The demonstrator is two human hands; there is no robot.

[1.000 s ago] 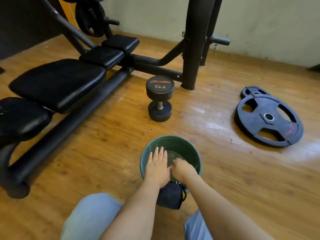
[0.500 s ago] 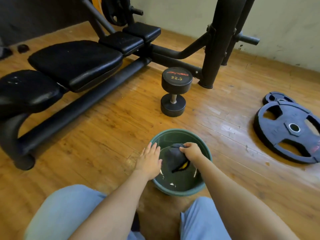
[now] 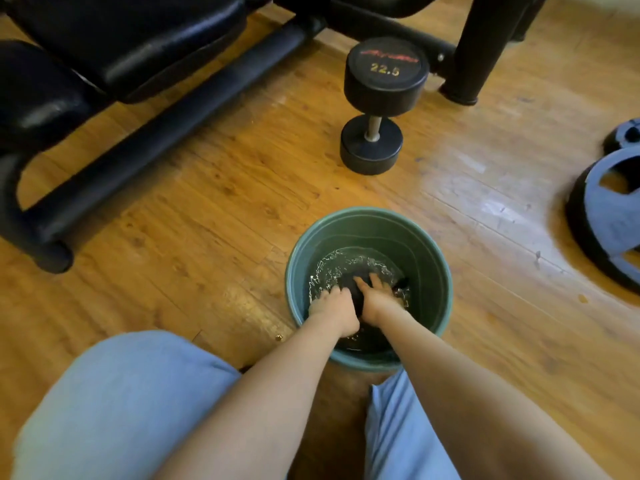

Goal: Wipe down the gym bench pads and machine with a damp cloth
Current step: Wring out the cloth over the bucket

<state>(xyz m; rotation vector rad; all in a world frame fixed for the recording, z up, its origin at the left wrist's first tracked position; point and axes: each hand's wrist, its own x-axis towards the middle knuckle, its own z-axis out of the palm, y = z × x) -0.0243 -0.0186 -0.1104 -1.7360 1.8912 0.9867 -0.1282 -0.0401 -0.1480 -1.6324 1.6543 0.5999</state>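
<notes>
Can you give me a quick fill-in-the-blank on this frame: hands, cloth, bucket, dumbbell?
1. Both hands, the left hand and the right hand, are down inside the green ____.
2. The dark cloth they press on lies in rippling ____.
3. The number printed on the dumbbell standing on end beyond the bucket is ____.
4. The bench pads lie to the ____ of the dumbbell in the picture.

Missing words: bucket; water; 22.5; left

Cloth [image 3: 353, 292] mostly hidden under both hands and rippling water. Bench pads [image 3: 131, 39] cut off at top edge; weight plate [image 3: 613, 216] cropped at right edge.
</notes>
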